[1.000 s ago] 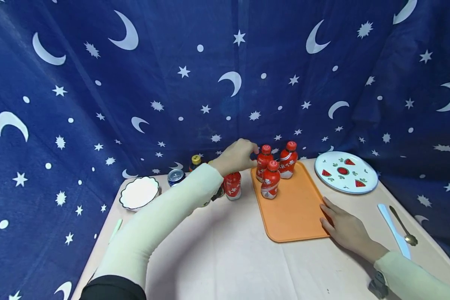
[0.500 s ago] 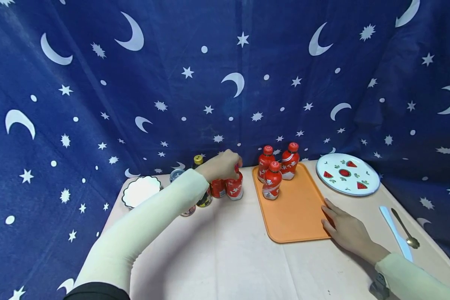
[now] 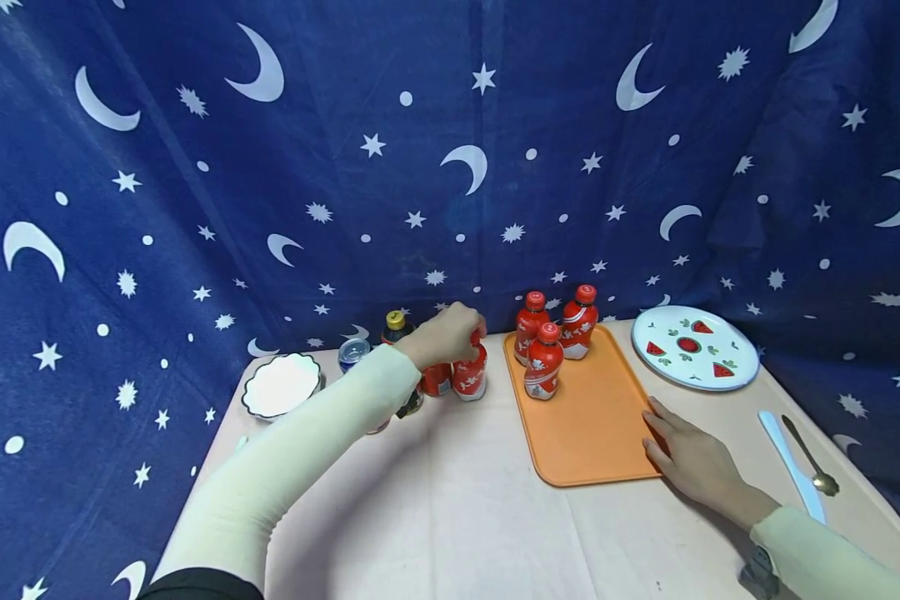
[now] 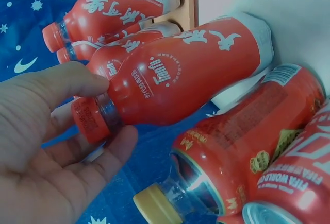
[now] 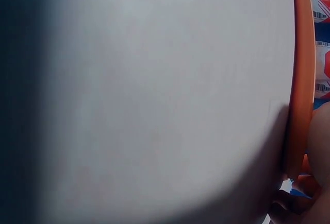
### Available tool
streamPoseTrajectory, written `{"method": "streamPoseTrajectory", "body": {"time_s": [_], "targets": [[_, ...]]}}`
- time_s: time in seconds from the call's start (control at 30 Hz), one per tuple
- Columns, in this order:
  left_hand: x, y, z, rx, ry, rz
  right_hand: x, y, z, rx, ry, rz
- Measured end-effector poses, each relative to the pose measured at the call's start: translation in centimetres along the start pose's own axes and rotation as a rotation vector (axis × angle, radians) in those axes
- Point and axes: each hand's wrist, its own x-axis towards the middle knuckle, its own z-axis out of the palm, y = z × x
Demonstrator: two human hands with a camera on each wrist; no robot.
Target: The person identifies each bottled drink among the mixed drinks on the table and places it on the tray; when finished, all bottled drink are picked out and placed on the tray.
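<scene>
My left hand [image 3: 448,332] pinches the neck of a red plastic drink bottle [image 4: 191,74] just under its red cap, with the thumb on one side and fingers on the other. That bottle stands on the table left of an orange tray [image 3: 592,442]. Three matching red bottles [image 3: 543,362] stand upright at the tray's back left. At the tray's right rim, my right hand [image 3: 693,458] holds the edge, the thumb lapping over it. In the right wrist view, that hand is mostly cut off.
Left of the held bottle stand a yellow-capped bottle [image 3: 395,325], a red can [image 4: 299,183] and a blue can [image 3: 352,352], partly behind my sleeve. A scalloped white bowl [image 3: 281,385] sits far left. Rightward lie a watermelon-patterned plate [image 3: 708,354], a pale blue knife [image 3: 791,467] and a spoon [image 3: 823,482].
My left hand has moved left and down from beside the tray's bottles to the neck of the red bottle on the table. My right hand has stayed on the tray's rim.
</scene>
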Motion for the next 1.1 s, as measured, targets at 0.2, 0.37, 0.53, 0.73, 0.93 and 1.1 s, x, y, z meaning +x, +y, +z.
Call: {"method": "streamPoseTrajectory", "body": {"time_s": [0.2, 0.37, 0.53, 0.73, 0.93, 1.1], "targets": [[0.1, 0.1, 0.0, -0.044, 0.022, -0.031, 0.1, 0.0, 0.1, 0.0, 0.008, -0.002], [-0.3, 0.0, 0.2, -0.063, 0.055, -0.044, 0.1, 0.1, 0.3, 0.0, -0.002, 0.004], [-0.9, 0.3, 0.3, -0.097, 0.08, -0.031, 0.1, 0.1, 0.3, -0.001, -0.015, 0.011], [-1.5, 1.5, 0.2, -0.127, 0.078, 0.022, 0.0, 0.2, 0.1, 0.007, 0.003, 0.005], [-2.1, 3.3, -0.4, -0.137, 0.062, 0.064, 0.1, 0.0, 0.0, 0.006, -0.011, 0.018], [-2.4, 5.1, -0.6, -0.104, 0.063, 0.143, 0.0, 0.0, 0.0, -0.001, -0.011, 0.018]]}}
